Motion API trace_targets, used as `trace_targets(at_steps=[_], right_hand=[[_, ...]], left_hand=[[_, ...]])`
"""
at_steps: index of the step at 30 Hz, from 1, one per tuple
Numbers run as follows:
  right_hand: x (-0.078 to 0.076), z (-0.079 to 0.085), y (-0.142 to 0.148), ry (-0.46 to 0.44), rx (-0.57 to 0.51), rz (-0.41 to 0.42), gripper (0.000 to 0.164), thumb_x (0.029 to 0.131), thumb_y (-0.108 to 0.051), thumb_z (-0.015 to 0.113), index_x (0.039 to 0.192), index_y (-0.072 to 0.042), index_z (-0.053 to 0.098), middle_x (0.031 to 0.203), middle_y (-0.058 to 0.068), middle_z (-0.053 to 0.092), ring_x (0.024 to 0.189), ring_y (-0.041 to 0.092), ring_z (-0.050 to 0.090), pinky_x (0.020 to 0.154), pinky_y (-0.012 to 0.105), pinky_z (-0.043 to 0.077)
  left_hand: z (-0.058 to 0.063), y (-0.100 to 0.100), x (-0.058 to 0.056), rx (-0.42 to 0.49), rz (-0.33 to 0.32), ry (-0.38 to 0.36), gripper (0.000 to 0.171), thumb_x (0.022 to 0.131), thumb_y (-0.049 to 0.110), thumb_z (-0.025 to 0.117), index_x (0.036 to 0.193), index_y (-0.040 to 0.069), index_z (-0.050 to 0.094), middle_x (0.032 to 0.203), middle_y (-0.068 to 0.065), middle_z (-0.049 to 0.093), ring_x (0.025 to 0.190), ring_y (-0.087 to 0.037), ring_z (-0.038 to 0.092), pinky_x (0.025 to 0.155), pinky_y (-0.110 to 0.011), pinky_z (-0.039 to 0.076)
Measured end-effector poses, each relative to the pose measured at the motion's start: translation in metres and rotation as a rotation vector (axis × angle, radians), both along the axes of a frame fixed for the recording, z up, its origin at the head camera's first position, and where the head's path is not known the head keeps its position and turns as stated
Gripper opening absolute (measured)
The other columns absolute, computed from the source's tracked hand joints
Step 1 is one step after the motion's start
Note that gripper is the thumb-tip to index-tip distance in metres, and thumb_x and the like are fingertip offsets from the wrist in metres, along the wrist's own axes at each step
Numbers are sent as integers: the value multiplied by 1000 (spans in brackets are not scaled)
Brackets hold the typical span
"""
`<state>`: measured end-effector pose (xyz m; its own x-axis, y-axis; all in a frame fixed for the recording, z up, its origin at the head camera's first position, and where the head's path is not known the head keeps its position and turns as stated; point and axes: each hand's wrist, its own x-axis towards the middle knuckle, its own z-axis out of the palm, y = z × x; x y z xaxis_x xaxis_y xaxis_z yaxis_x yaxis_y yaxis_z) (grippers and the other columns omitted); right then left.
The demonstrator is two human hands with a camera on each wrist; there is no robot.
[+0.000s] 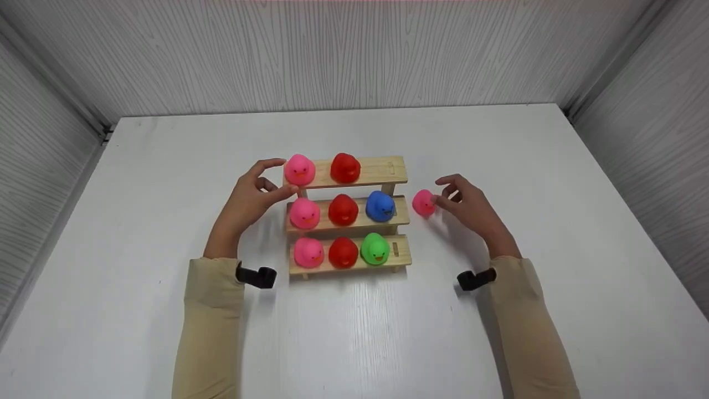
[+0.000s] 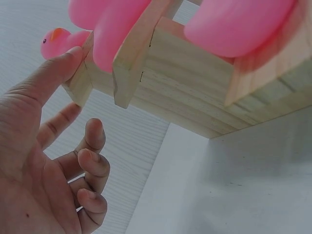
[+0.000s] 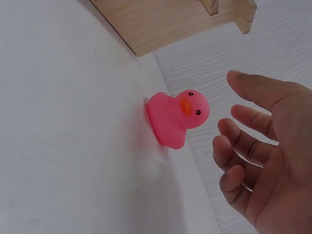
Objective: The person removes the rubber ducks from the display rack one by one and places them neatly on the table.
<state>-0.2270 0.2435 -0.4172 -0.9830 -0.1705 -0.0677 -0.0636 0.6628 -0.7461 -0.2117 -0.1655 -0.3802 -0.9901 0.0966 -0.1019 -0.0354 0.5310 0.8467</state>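
Observation:
My left hand [image 1: 248, 198] grips the left end of the top shelf of a three-tier wooden rack [image 1: 376, 173], thumb and index finger at the board's edge. In the left wrist view, the thumb [image 2: 53, 73] lies by the board's end and the other fingers curl free. A loose pink rubber duck [image 1: 423, 203] stands on the table right of the rack. Beside it hovers my right hand [image 1: 468, 205], fingers loosely bent; the right wrist view shows a gap between this hand and the duck [image 3: 173, 117].
Pink ducks [image 1: 299, 170] line the rack's left side, one per tier, with red ducks [image 1: 343, 210] in the middle. A blue duck [image 1: 380, 206] sits on the middle tier's right, a green duck [image 1: 375, 249] on the bottom tier. Pale wood-grain panels [image 1: 332, 55] border the white table [image 1: 343, 343].

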Motion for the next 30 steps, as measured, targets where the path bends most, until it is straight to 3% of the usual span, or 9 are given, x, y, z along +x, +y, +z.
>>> trace_targets(at_steps=[6, 12, 30], right_hand=[[1, 6, -2, 9, -60, -41, 48, 94, -35, 63, 133, -11, 49, 105, 7, 52, 89, 21, 49, 73, 26, 43], [2, 14, -4, 79, -140, -60, 45, 95, -35, 61, 132, -11, 50, 99, 4, 53, 82, 20, 51, 71, 23, 43], [4, 40, -18, 174, -320, -10, 37, 96, -26, 60, 128, -9, 54, 92, -2, 53, 76, 14, 49, 69, 21, 44]], left_hand=[[-1, 0, 0, 0, 3, -4, 73, 81, 54, 71, 143, 26, 42, 90, -7, 53, 87, -19, 46, 72, -31, 36], [0, 1, 0, 0, 6, -8, 75, 80, 56, 70, 143, 26, 41, 92, -8, 53, 89, -20, 47, 73, -31, 37], [1, 1, 2, -4, 2, 2, 73, 82, 54, 70, 143, 27, 41, 92, -8, 54, 88, -19, 49, 73, -32, 37]])
